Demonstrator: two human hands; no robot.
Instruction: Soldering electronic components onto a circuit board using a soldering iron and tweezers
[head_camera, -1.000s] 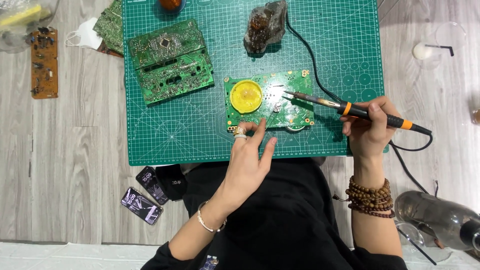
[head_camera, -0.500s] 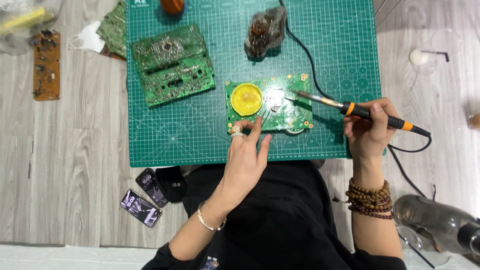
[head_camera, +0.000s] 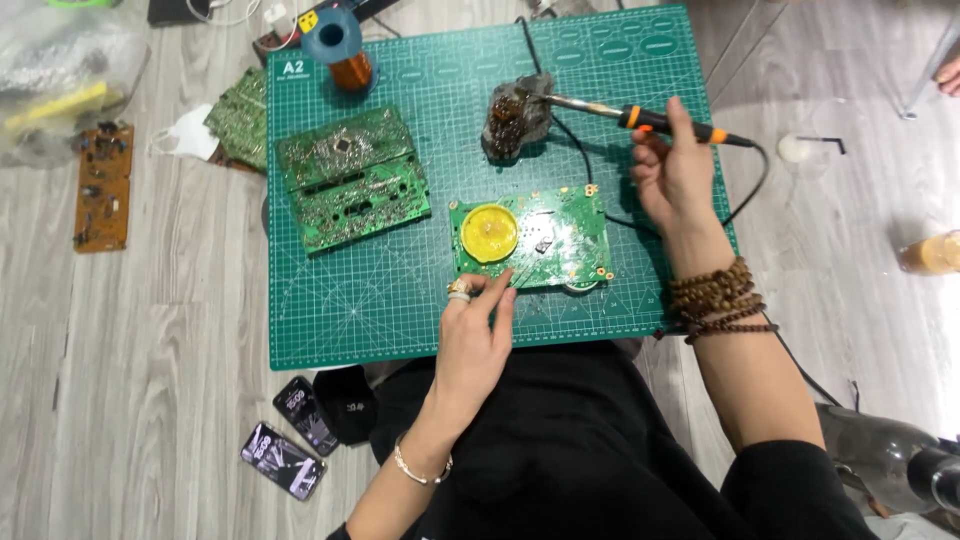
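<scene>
A green circuit board (head_camera: 560, 235) with a round yellow part (head_camera: 489, 232) lies on the green cutting mat (head_camera: 400, 300). My left hand (head_camera: 475, 335) rests at the board's near edge, its fingertips touching that edge. My right hand (head_camera: 675, 175) grips a soldering iron (head_camera: 640, 117) with an orange and black handle. The iron's tip touches a dark brown lump in clear wrapping (head_camera: 515, 115) at the back of the mat. Beaded bracelets circle my right wrist.
A larger green circuit board (head_camera: 350, 180) lies on the mat's left half, a copper wire spool (head_camera: 345, 55) behind it. A brown board (head_camera: 102, 187), a white mask (head_camera: 185, 140) and a plastic bag (head_camera: 60, 70) sit left. Two phones (head_camera: 295, 440) lie on the floor.
My right hand has lifted the soldering iron off the circuit board and swung its tip back to the brown lump. The left hand has stayed at the board's edge.
</scene>
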